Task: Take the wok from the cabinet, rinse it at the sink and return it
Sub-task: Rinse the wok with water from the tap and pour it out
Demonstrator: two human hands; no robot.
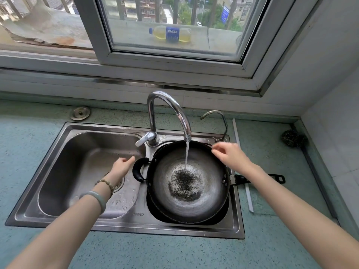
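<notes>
A dark round wok [206, 193] rests in the right basin of the steel double sink [124, 224]. Its loop handle points left and its long handle points right. Water runs from the tall faucet [169, 111] into the wok's middle, where dark specks gather. My left hand [122, 167] hovers over the left basin, just left of the loop handle, fingers apart and empty. My right hand [229, 154] hovers above the wok's far right rim, fingers loosely spread, holding nothing.
A small second tap [215, 119] stands behind the wok. A steel scrubber [293, 140] lies in the right counter corner by the tiled wall. A white strip [242, 164] lies along the sink's right edge. A window with a bottle outside is above.
</notes>
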